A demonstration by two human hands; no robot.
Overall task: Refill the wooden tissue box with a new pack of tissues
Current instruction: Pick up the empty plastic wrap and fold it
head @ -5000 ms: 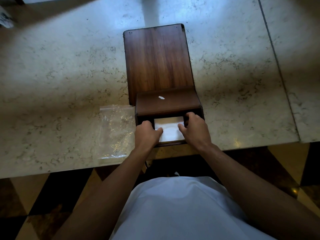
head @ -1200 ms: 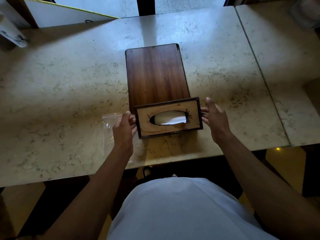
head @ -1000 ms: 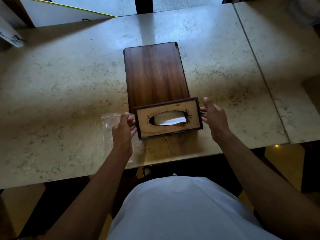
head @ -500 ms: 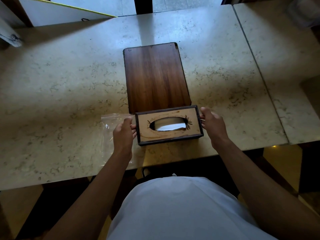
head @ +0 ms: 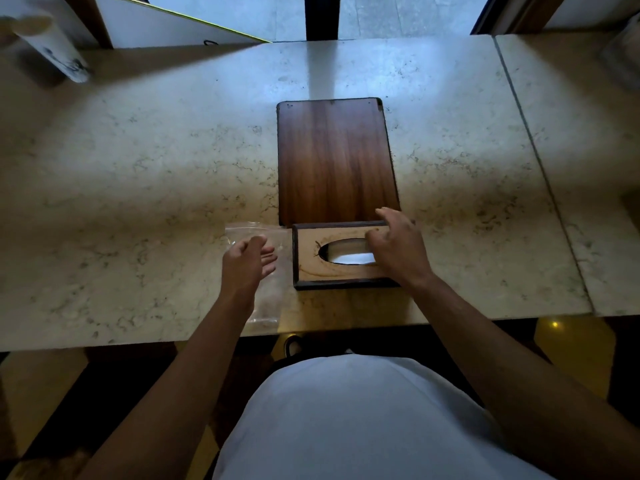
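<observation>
Set down upright beside the dark wooden board (head: pixel 336 161), the tissue box (head: pixel 311 268) rests on the table (head: pixel 138 174), right hand (head: pixel 398 247) reaching into its slot, fingers apart, left hand (head: pixel 247 266) open; pulling up the first tissue (head: pixel 349 258) likely comes next.

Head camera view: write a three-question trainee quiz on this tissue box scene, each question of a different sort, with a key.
1. True or false: the right hand is over the oval slot of the light-topped, dark-framed wooden tissue box.
2. What lies on the marble table under the left hand?
A. a crumpled clear plastic wrapper
B. a folded towel
C. a metal tray
3. Fill in: the flat dark wooden board lies on the ____ side of the box from the person.

Key: 1 true; 2 A; 3 far.
</observation>
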